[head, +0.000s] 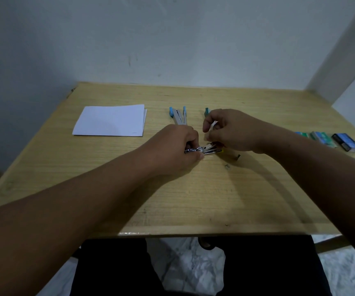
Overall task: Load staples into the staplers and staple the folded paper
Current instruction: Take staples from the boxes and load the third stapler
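1. Hands meet at the middle of the wooden table (193, 199): the left hand (176, 146) has its fingers curled round a metal stapler (204, 150) lying opened on the surface.
2. Right hand (227, 129) hovers just above that stapler, thumb and forefinger pinched together; whatever they hold is too small to make out.
3. Behind the hands, a blue stapler (178, 116) lies opened, and a green stapler (206, 112) peeks past the right fingers.
4. Folded paper (110, 120) sits far left, apart.
5. Staple boxes (330, 141), 3 of them, line the right edge.
6. Loose staples (236, 157) lie near the right wrist.
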